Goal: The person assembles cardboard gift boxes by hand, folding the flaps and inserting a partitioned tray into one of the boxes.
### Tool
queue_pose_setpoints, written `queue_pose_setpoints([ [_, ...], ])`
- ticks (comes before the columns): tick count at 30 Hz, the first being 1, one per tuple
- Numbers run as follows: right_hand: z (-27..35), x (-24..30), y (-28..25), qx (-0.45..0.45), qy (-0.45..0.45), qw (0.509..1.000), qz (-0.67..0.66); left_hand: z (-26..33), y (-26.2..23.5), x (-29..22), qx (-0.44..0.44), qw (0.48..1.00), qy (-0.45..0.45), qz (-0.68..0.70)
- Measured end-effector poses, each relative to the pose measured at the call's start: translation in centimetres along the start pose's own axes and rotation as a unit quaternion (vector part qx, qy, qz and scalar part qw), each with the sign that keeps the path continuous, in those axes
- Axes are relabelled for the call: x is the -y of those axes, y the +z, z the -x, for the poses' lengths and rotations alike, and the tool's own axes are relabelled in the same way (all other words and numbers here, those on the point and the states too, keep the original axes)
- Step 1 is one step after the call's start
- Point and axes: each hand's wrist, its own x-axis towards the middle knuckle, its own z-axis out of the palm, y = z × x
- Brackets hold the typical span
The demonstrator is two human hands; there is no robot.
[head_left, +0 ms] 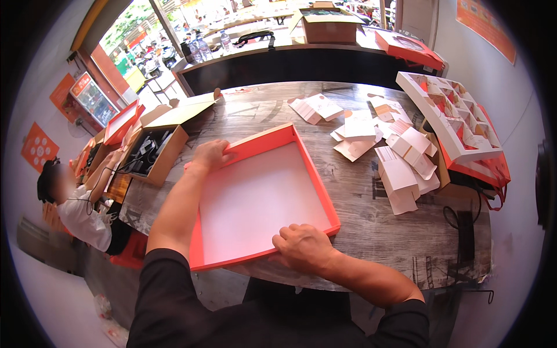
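Note:
A large, shallow red box tray (317,184) with a bare white inside lies over the near edge of the wooden table (354,243), turned at an angle. My left hand (212,154) grips its far left wall, fingers bent over the rim. At the near wall, toward the right corner, my right hand (303,248) is closed over the rim with its knuckles up. Parts of the fingers on both hands are hidden by the walls or by the hands themselves.
Several folded white cartons (400,174) lie loose at the right. Behind them a white divided tray (455,116) leans on red packaging. A cardboard box (152,153) holding dark cables stands at the left. Beside it sits another person (84,214). More boxes rest on the far ledge.

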Motion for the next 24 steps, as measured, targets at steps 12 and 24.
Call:
queue_pose_setpoints([
  [12, -0.1, -0.2, -0.3, 0.017, -0.006, 1.000, -0.005, 1.6, 3.0, -0.4, -0.136, 0.989, -0.009, 0.050],
  [24, -0.2, -0.1, 0.0, 0.038, 0.002, 0.999, 0.020, 1.2, 3.5, -0.4, -0.088, 0.992, -0.088, 0.021],
])
